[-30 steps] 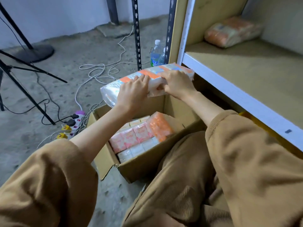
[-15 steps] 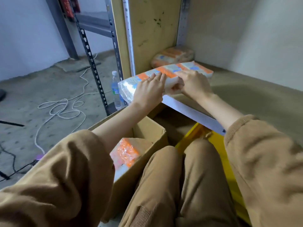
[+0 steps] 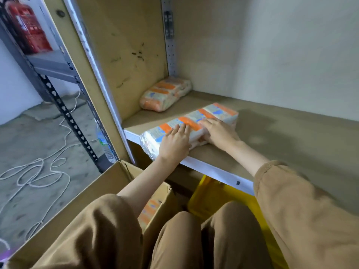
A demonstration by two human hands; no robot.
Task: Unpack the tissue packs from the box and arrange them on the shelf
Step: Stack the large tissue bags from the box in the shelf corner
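Holding a long tissue pack (image 3: 191,124) with both hands, we've got it lying on the shelf (image 3: 281,136) at the front left, its near end poking out a bit past the white front edge. Our left hand (image 3: 174,142) is laid over the near part of the pack, fingers flat and close together on the orange-and-blue top, palm wrapped down over the side facing us. Our right hand (image 3: 219,133) sits further along, fingers spread on top and the thumb side tucked against the pack's side, so both hands are closed on it rather than hovering.

Another tissue pack (image 3: 165,94) is already sitting in the back left corner of that shelf, against the side panel, well apart from the one we're gripping.

Down by our knees the cardboard box (image 3: 108,183) is open on the floor, and we can see a bit of orange wrapper from a pack inside (image 3: 149,210), mostly hidden by our left sleeve. Something yellow, maybe a bin (image 3: 213,197), sits under the shelf. Off to the left there's a water bottle (image 3: 104,142) behind the shelf post, white cable (image 3: 38,171) looped on the concrete, and a red fire extinguisher (image 3: 25,26) on the next rack over.
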